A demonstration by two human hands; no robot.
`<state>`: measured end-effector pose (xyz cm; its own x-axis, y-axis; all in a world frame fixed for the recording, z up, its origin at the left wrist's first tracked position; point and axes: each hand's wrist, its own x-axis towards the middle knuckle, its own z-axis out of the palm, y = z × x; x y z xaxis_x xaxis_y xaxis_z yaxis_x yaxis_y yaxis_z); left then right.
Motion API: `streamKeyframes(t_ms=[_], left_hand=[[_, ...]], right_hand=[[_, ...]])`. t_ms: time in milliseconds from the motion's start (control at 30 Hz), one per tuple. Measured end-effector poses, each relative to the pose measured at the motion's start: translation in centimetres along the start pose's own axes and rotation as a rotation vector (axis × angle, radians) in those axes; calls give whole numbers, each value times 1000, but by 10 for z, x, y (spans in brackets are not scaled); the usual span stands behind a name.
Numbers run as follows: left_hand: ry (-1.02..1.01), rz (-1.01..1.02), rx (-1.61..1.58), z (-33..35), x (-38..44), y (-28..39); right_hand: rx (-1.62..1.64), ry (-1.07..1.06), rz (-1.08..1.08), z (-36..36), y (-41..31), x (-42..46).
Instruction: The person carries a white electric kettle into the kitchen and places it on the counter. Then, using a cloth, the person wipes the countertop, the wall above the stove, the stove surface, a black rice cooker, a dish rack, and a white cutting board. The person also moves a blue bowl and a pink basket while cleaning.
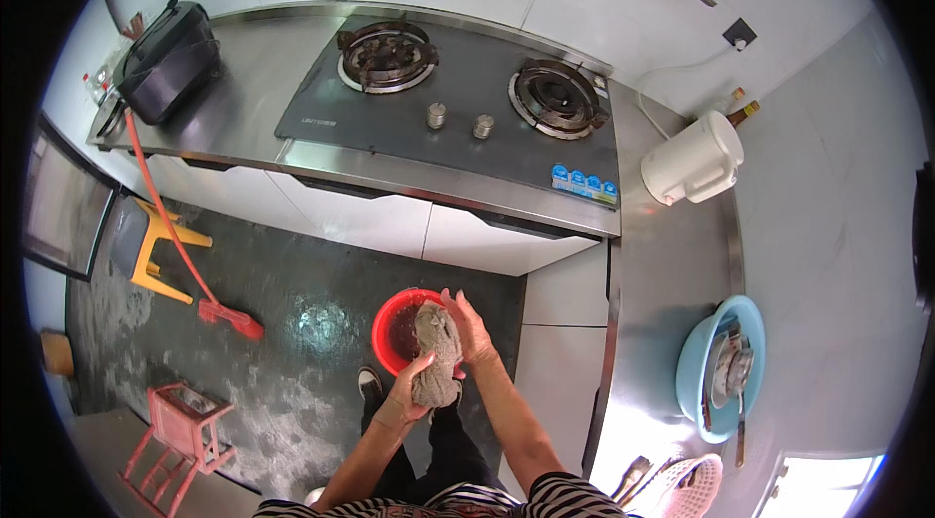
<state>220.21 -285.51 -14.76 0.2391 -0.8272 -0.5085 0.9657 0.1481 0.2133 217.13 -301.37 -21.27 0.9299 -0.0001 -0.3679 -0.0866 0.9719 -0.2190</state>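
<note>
A wet, greyish-brown cloth [437, 354] is bunched up above a red plastic basin [381, 343] that stands on the dark floor. My left hand [410, 390] grips the lower end of the cloth, thumb on top. My right hand [467, 328] lies along the cloth's upper right side, its fingers extended and partly hidden behind it; whether it grips is unclear. Dark, dirty-looking water shows inside the basin, left of the cloth.
Ahead, a steel counter [248, 80] carries a gas hob [467, 109] and a black appliance [172, 65]. At right are a white electric kettle [690, 156] and a blue basin [690, 379] of utensils. A red broom [230, 317], yellow-legged stool [150, 248] and pink stool [175, 419] stand left.
</note>
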Motion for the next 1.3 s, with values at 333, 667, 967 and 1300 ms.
streamKeyframes(t_ms=[333, 667, 967, 1300], left_hand=[[-178, 20, -84, 16, -21, 4], [-36, 8, 179, 18, -23, -2], [44, 42, 111, -33, 12, -26], [96, 174, 192, -86, 43, -72]], right_hand=[[-22, -5, -157, 73, -9, -11], [-844, 282, 80, 84, -17, 11], [-1761, 344, -115, 61, 20, 39], [-2252, 347, -138, 32, 50, 28]])
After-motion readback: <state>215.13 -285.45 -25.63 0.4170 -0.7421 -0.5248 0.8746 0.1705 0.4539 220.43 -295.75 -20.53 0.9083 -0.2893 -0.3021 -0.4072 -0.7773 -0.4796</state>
